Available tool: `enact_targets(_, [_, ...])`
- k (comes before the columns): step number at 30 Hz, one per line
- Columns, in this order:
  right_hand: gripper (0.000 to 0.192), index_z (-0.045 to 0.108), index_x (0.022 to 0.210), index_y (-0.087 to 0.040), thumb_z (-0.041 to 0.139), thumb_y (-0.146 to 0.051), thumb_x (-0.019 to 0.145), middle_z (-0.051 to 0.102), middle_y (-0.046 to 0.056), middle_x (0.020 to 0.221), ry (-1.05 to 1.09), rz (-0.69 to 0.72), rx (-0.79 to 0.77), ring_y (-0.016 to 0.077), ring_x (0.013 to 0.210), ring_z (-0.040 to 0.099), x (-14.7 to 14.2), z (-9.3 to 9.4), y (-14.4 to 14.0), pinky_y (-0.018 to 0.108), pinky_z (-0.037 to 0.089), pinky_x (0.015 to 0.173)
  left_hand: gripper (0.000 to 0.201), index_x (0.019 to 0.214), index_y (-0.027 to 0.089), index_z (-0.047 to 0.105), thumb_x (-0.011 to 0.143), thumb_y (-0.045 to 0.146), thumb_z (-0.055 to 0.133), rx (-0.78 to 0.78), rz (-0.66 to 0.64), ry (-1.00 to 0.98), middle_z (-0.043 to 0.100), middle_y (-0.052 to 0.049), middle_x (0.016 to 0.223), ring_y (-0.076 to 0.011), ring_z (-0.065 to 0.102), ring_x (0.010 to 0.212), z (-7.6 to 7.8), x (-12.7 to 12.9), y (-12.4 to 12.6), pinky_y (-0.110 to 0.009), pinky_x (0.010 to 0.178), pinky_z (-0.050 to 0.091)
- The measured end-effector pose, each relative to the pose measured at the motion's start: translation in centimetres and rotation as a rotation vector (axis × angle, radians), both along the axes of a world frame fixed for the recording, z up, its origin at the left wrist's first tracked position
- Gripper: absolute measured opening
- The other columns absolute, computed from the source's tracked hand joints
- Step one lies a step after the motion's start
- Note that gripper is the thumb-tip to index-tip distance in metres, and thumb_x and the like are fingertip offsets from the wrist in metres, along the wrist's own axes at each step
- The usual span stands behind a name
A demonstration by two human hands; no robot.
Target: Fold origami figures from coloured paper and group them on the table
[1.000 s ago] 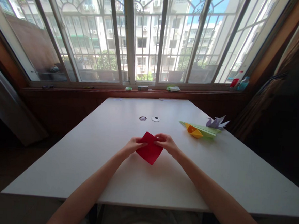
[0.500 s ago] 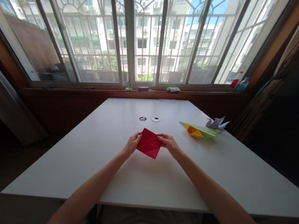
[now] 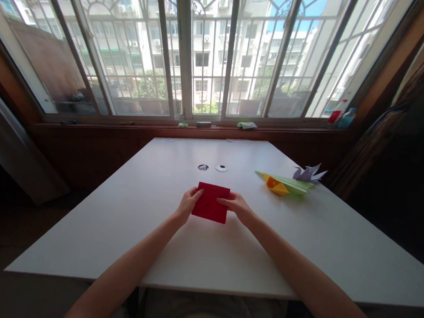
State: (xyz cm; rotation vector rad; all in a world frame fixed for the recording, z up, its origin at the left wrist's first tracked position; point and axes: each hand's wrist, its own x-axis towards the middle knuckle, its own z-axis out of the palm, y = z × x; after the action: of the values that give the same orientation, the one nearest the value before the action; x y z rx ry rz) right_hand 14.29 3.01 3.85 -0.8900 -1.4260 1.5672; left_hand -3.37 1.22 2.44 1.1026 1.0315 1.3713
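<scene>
A red square of folded paper [image 3: 209, 205] is held between my two hands over the middle of the white table [image 3: 119, 239]. My left hand [image 3: 189, 204] pinches its left edge, thumb on the near face. On the opposite edge, my right hand [image 3: 238, 204] is closed the same way, its thumb lying across the paper. The fingers behind the sheet are hidden. The paper's face is turned toward me, slightly tilted.
To the right lie an orange paper boat [image 3: 277, 186], a light green paper plane [image 3: 297, 184] and a pale purple folded paper figure [image 3: 309, 173]. Two round discs [image 3: 221, 168] sit beyond my hands. Small items, including a green-white packet [image 3: 246, 125], rest on the windowsill.
The red paper has been turned from a diamond-like slant to nearly level edges. My right thumb has moved further onto its face. Both hands still hold it.
</scene>
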Motion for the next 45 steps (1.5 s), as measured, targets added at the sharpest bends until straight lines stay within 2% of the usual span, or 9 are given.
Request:
enact_targets(10, [0.045, 0.063, 0.097, -0.015, 0.071, -0.028, 0.055, 0.067, 0.006, 0.088, -0.014, 0.131, -0.01, 0.0219, 0.081, 0.062, -0.7, 0.3, -0.9, 0.036, 0.049, 0.073, 0.031, 0.076, 0.015, 0.055, 0.064, 0.043, 0.062, 0.093, 0.232, 0.042, 0.062, -0.003, 0.071, -0.014, 0.057, 0.065, 0.6, 0.0, -0.4, -0.025, 0.059, 0.046])
enact_targets(14, [0.042, 0.065, 0.087, -0.013, 0.074, -0.026, 0.049, 0.068, 0.007, 0.083, -0.019, 0.061, 0.017, 0.0235, 0.08, 0.062, -0.6, 0.3, -0.8, 0.038, 0.049, 0.075, 0.029, 0.078, 0.015, 0.054, 0.064, 0.039, 0.063, 0.112, 0.207, 0.041, 0.062, -0.002, 0.071, -0.0149, 0.058, 0.067, 0.9, -0.1, -0.5, -0.026, 0.059, 0.046])
enact_targets(17, [0.041, 0.063, 0.086, -0.014, 0.075, -0.028, 0.05, 0.068, 0.007, 0.081, 0.012, -0.116, 0.044, 0.0229, 0.077, 0.063, 0.1, 0.3, -0.1, 0.037, 0.05, 0.073, 0.029, 0.077, 0.015, 0.053, 0.061, 0.034, 0.066, 0.088, 0.164, 0.076, 0.062, -0.003, 0.07, -0.0144, 0.058, 0.066, 0.9, -0.5, -0.3, -0.025, 0.059, 0.045])
enact_targets(20, [0.041, 0.06, 0.088, -0.015, 0.074, -0.031, 0.053, 0.067, 0.006, 0.083, 0.07, -0.278, 0.072, 0.0217, 0.078, 0.063, 0.9, 0.4, 0.6, 0.035, 0.051, 0.071, 0.036, 0.085, 0.014, 0.054, 0.056, 0.028, 0.071, -0.005, -0.021, 0.117, 0.064, -0.005, 0.074, -0.016, 0.06, 0.066, 1.0, -0.7, -0.3, -0.026, 0.058, 0.045])
enact_targets(23, [0.043, 0.059, 0.093, -0.017, 0.072, -0.034, 0.056, 0.067, 0.006, 0.086, 0.098, -0.274, 0.058, 0.0211, 0.078, 0.063, 1.3, 0.6, 1.0, 0.033, 0.051, 0.07, 0.039, 0.087, 0.012, 0.058, 0.055, 0.028, 0.072, -0.036, -0.179, 0.116, 0.065, -0.009, 0.079, -0.0187, 0.06, 0.069, 1.0, -0.5, -0.4, -0.029, 0.059, 0.046])
enact_targets(29, [0.035, 0.065, 0.087, -0.016, 0.069, -0.036, 0.058, 0.067, 0.006, 0.081, -0.058, -0.109, 0.048, 0.0181, 0.077, 0.061, 1.2, 0.6, 0.8, 0.027, 0.049, 0.065, 0.037, 0.085, 0.013, 0.063, 0.055, 0.032, 0.072, 0.024, -0.019, -0.018, 0.066, -0.008, 0.084, -0.0194, 0.06, 0.076, 0.8, -0.5, -0.2, -0.033, 0.07, 0.046])
enact_targets(37, [0.027, 0.068, 0.072, -0.017, 0.065, -0.04, 0.059, 0.066, 0.003, 0.066, -0.234, -0.324, 0.315, 0.0168, 0.062, 0.059, 1.7, 0.5, 1.4, 0.025, 0.044, 0.054, 0.035, 0.083, 0.016, 0.063, 0.055, 0.035, 0.071, 0.112, 0.175, 0.242, 0.065, -0.005, 0.083, -0.0108, 0.055, 0.058, 1.5, -1.7, 0.2, -0.022, 0.051, 0.04])
enact_targets(41, [0.03, 0.067, 0.072, -0.015, 0.064, -0.043, 0.06, 0.063, 0.003, 0.056, -0.264, -0.321, 0.36, 0.0134, 0.046, 0.055, 2.0, 0.6, 1.3, 0.024, 0.042, 0.044, 0.037, 0.086, 0.015, 0.061, 0.056, 0.036, 0.07, 0.072, 0.127, 0.192, 0.065, -0.005, 0.08, -0.008, 0.053, 0.047, 2.0, -2.0, 0.3, -0.022, 0.045, 0.038])
enact_targets(45, [0.028, 0.067, 0.074, -0.015, 0.064, -0.04, 0.062, 0.063, 0.002, 0.055, -0.212, -0.281, 0.381, 0.0146, 0.05, 0.058, 1.8, 0.7, 1.0, 0.026, 0.048, 0.05, 0.034, 0.085, 0.015, 0.061, 0.059, 0.034, 0.069, 0.025, 0.051, 0.102, 0.066, -0.005, 0.078, -0.015, 0.062, 0.066, 2.2, -1.7, 0.0, -0.027, 0.062, 0.046])
